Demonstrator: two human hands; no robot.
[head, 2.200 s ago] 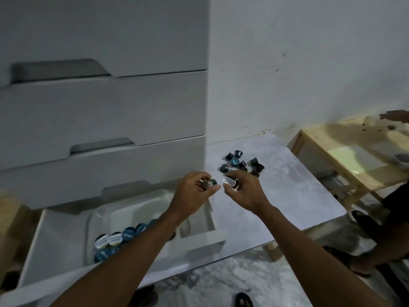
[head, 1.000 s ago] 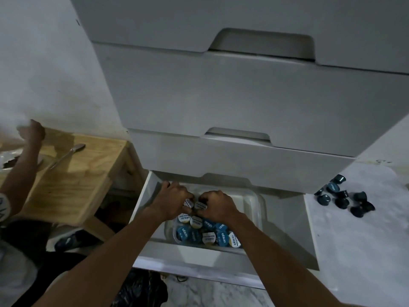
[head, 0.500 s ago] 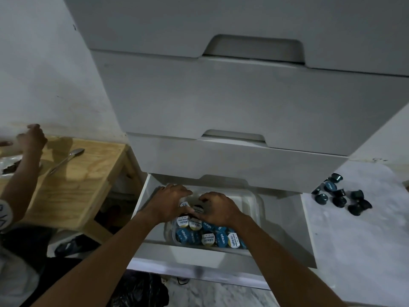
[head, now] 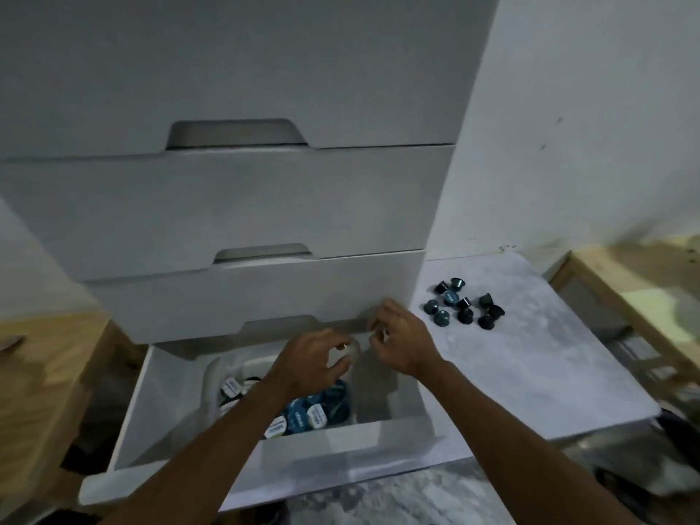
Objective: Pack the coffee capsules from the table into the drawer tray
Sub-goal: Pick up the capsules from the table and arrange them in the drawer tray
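The bottom drawer (head: 341, 447) is pulled out, and a white tray (head: 210, 380) inside it holds several blue and white-lidded coffee capsules (head: 314, 411). Several dark capsules (head: 464, 308) lie in a loose cluster on the white marbled table (head: 530, 365) to the right of the drawers. My left hand (head: 310, 361) hovers above the tray's back right corner, its fingers loosely curled around nothing. My right hand (head: 401, 342) floats beside it, just left of the table's capsules, and is also empty. My left forearm hides part of the tray.
Two shut drawers (head: 227, 206) rise directly behind my hands. A wooden table (head: 45, 373) stands to the left of the drawer and another wooden table (head: 625, 297) to the far right. Dark items lie on the floor at the lower right.
Both hands have lifted out of the tray, leaving their capsules there, and shifted right toward the table. The view has swung right.
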